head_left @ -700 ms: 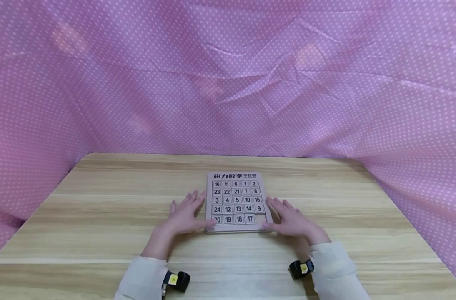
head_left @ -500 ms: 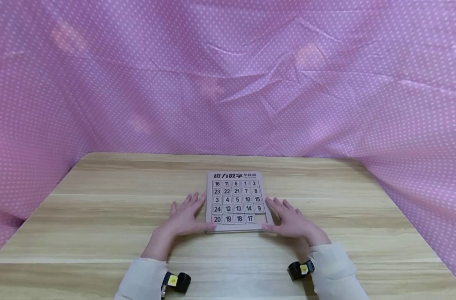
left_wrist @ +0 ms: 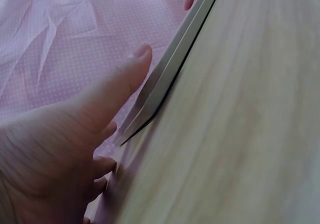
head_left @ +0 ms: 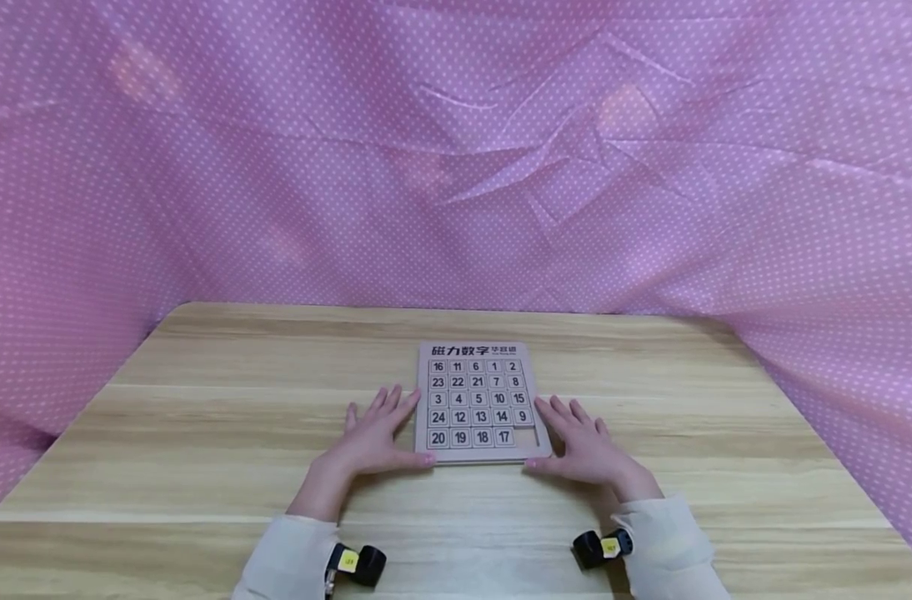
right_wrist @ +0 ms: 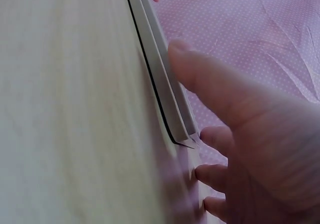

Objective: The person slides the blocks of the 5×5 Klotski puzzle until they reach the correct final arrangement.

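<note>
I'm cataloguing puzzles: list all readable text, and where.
Board: "磁力数字 华容道"
Tiles:
"16 11 6 1 2"
"23 22 21 7 8"
"3 4 5 10 15"
"24 12 13 14 9"
"20 19 18 17"
Too small: subtitle, yellow wrist labels

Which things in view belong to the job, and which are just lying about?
Likely the job:
number puzzle board, between left grip and right grip
numbered tiles in it

Just there:
wooden table, under the board
pink dotted cloth, behind
black wrist cameras, worn

磁力数字 on puzzle board [head_left: 480, 456], 1 to 24 on tiles [head_left: 479, 399], yellow labels [head_left: 348, 561] illegible
</note>
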`<action>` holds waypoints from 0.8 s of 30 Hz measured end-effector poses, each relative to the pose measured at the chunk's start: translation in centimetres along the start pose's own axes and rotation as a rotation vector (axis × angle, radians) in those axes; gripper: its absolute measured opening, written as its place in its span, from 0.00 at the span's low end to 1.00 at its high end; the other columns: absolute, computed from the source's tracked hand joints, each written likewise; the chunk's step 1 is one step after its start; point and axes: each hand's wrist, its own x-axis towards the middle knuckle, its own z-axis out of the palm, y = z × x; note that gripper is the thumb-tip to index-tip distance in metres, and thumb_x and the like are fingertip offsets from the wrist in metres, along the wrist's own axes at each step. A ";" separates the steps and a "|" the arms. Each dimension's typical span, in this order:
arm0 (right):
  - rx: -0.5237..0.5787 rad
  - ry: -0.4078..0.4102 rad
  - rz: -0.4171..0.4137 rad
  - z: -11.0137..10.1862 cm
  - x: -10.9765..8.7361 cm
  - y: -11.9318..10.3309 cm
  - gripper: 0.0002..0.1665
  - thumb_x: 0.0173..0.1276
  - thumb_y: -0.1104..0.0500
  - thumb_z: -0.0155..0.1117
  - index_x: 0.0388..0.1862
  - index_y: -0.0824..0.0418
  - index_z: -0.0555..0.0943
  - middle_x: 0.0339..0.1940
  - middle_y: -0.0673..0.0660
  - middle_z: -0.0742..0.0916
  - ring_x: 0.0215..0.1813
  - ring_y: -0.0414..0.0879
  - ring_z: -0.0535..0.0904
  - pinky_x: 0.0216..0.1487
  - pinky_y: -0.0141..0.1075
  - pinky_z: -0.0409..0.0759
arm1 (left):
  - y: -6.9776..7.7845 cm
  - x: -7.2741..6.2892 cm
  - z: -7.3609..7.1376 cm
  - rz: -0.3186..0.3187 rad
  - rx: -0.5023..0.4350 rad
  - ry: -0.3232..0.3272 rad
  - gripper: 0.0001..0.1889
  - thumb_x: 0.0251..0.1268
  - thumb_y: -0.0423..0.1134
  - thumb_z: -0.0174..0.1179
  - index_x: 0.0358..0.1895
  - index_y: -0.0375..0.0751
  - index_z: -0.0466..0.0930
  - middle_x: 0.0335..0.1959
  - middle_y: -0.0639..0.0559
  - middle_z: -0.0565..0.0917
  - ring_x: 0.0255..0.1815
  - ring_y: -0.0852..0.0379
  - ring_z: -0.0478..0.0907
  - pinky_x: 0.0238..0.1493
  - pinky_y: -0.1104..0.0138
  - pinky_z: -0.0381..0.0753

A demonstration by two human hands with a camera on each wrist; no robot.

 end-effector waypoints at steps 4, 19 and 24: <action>-0.012 0.010 0.006 0.1 0.1 0.1 0.55 0.45 0.30 0.57 0.67 0.55 0.52 0.66 0.63 0.55 0.64 0.64 0.42 0.55 0.63 0.38 | 0.0 0.0 0.1 0.006 0.021 -0.006 0.54 0.32 0.72 0.55 0.67 0.51 0.47 0.66 0.41 0.44 0.65 0.44 0.36 0.55 0.42 0.27; -0.015 0.046 0.016 0.6 0.1 0.2 0.53 0.47 0.31 0.56 0.67 0.55 0.53 0.66 0.63 0.56 0.64 0.64 0.43 0.55 0.63 0.38 | -0.2 0.2 0.4 0.003 0.043 -0.017 0.53 0.33 0.74 0.52 0.67 0.53 0.47 0.66 0.41 0.44 0.65 0.44 0.35 0.54 0.41 0.27; -0.023 0.037 0.027 0.5 0.1 0.0 0.53 0.46 0.30 0.55 0.67 0.53 0.52 0.66 0.62 0.56 0.64 0.63 0.43 0.55 0.63 0.38 | -0.1 0.1 0.2 -0.002 0.029 -0.021 0.52 0.34 0.73 0.52 0.67 0.53 0.47 0.66 0.41 0.43 0.65 0.44 0.35 0.54 0.41 0.26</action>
